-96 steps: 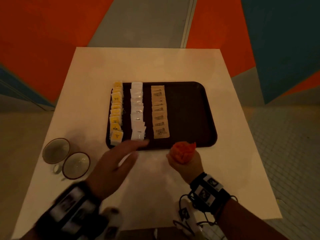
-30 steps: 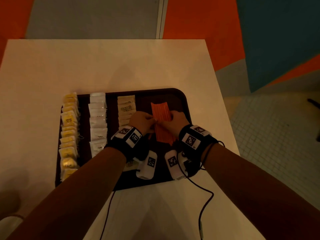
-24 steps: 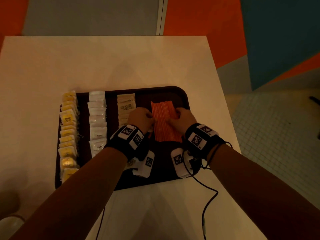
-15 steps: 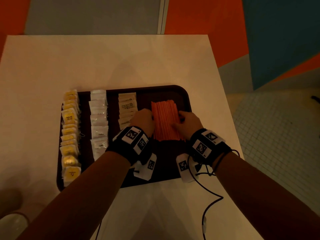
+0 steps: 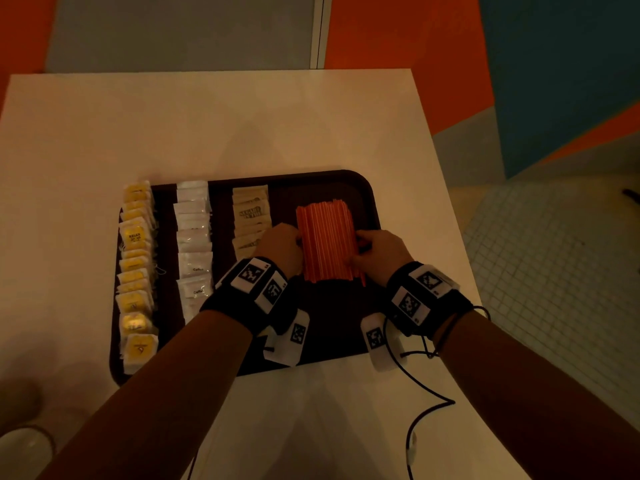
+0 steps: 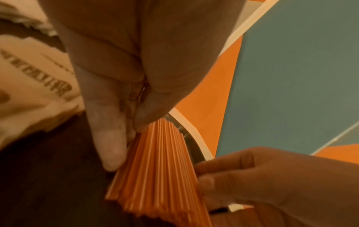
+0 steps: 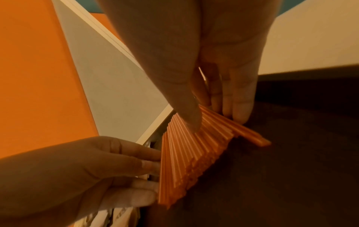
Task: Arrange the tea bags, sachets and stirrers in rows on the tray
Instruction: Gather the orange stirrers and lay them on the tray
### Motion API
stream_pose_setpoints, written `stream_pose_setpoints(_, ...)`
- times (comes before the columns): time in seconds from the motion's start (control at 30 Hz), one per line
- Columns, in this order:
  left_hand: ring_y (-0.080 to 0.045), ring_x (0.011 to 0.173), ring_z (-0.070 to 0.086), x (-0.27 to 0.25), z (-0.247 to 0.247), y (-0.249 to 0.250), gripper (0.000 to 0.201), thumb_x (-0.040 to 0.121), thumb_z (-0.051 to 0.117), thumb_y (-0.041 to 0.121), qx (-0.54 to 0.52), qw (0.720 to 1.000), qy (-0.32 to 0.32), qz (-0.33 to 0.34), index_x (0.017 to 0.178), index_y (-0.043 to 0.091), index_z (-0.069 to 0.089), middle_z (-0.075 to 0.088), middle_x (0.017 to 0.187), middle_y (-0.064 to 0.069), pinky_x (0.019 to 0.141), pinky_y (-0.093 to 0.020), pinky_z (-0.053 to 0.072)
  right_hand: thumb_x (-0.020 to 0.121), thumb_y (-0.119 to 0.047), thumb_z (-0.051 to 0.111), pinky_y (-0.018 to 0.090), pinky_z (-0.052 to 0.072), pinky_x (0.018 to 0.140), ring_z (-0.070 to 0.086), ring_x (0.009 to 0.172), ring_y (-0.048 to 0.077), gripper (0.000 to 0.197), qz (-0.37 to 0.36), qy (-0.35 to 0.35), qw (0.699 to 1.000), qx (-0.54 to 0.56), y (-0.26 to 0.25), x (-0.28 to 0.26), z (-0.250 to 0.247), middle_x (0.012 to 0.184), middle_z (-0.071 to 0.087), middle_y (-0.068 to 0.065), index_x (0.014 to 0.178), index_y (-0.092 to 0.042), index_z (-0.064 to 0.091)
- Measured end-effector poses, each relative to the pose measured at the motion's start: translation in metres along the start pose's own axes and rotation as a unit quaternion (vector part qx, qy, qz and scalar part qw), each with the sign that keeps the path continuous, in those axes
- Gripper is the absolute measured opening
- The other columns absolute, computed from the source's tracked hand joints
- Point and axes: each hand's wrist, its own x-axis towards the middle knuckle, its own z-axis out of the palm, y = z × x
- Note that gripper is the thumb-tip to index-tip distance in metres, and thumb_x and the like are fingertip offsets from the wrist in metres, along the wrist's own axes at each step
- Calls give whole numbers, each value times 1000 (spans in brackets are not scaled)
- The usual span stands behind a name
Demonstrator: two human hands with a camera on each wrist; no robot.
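A dark brown tray holds a row of yellow tea bags, a row of white sachets and a row of beige sugar sachets. To their right the orange stirrers lie flat, side by side. My left hand presses straight fingers against the stack's left edge. My right hand is at its right edge, thumb on top of the stirrers and fingers straight beside them. A few stirrers stray out at the near right corner.
The tray sits on a white table whose right edge runs close to it. A cup shows dimly at the lower left. A black cable hangs from my right wrist over the table's near part. Tiled floor lies to the right.
The stirrers, earlier a bundle in my right fist in front of the tray, now lie on it. Over the last second both hands straightened and evened the stack.
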Motion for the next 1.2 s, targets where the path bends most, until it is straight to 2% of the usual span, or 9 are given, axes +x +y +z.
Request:
stream_pose_setpoints(0.17, -33, 89, 62, 1, -6, 5, 22, 91, 38, 0, 36, 996, 66, 46, 89, 2, 60, 62, 98, -20, 80, -42, 53, 81, -15, 62, 33, 47, 81, 59, 96, 28, 33, -13, 1, 1000, -28, 3, -1, -2, 111, 61, 16, 109, 2, 60)
stream_pose_setpoints(0.23, -32, 93, 61, 3, -7, 8, 25, 92, 38, 1, 53, 995, 73, 47, 97, -4, 62, 62, 105, -19, 83, -42, 52, 81, -13, 62, 29, 44, 80, 56, 101, 29, 34, -17, -1, 999, -33, 4, -1, -3, 113, 56, 17, 111, 1, 59)
stream_pose_setpoints(0.4, -31, 106, 57, 7, -5, 11, 31, 93, 38, 4, 77, 994, 66, 49, 117, 0, 57, 57, 121, -19, 91, -37, 48, 78, -12, 66, 13, 28, 69, 50, 107, 26, 39, -49, 2, 998, -37, 3, -2, -5, 111, 55, 17, 115, -3, 58)
stream_pose_setpoints(0.5, -31, 107, 55, 7, -6, 13, 33, 94, 38, 4, 97, 992, 66, 49, 123, 3, 53, 54, 123, -20, 88, -35, 45, 73, -19, 74, 12, 27, 79, 46, 112, 25, 59, -54, -6, 998, -39, 2, -4, -3, 121, 47, 15, 126, -8, 50)
stream_pose_setpoints(0.6, -33, 100, 57, 8, -9, 13, 33, 92, 39, 5, 106, 989, 81, 59, 121, 4, 54, 55, 118, -21, 85, -41, 48, 63, -25, 83, 27, 40, 91, 44, 109, 26, 69, -48, -34, 997, -50, -2, -4, 1, 120, 43, 14, 119, -7, 47)
stream_pose_setpoints(0.7, -33, 101, 57, 7, -10, 14, 33, 92, 39, 6, 117, 988, 78, 56, 122, 4, 53, 56, 117, -22, 84, -41, 48, 57, -24, 86, 34, 42, 92, 43, 111, 27, 76, -44, -70, 994, -73, -5, -6, 4, 122, 40, 13, 119, -8, 43)
stream_pose_setpoints(0.93, -31, 108, 56, 2, -10, 13, 34, 94, 36, 4, 110, 989, 77, 59, 124, 4, 52, 56, 123, -19, 89, -38, 46, 61, -21, 83, 26, 42, 80, 39, 93, 14, 57, -59, -61, 995, -60, -1, -4, 3, 110, 44, 9, 106, -7, 51)
stream_pose_setpoints(1.1, -31, 114, 53, -4, -8, 12, 38, 95, 36, 6, 101, 991, 72, 44, 132, 8, 45, 50, 130, -19, 96, -40, 46, 65, -16, 81, 22, 36, 76, 43, 94, 16, 50, -65, -69, 993, -65, 2, -4, 5, 114, 47, 11, 105, -6, 52)
stream_pose_setpoints(1.2, -31, 113, 54, -6, -8, 11, 34, 95, 36, 8, 90, 991, 81, 52, 127, 6, 48, 52, 128, -18, 95, -39, 46, 64, -17, 81, 18, 34, 64, 41, 91, 14, 45, -63, -71, 994, -53, 3, -4, 6, 106, 47, 9, 98, -9, 52)
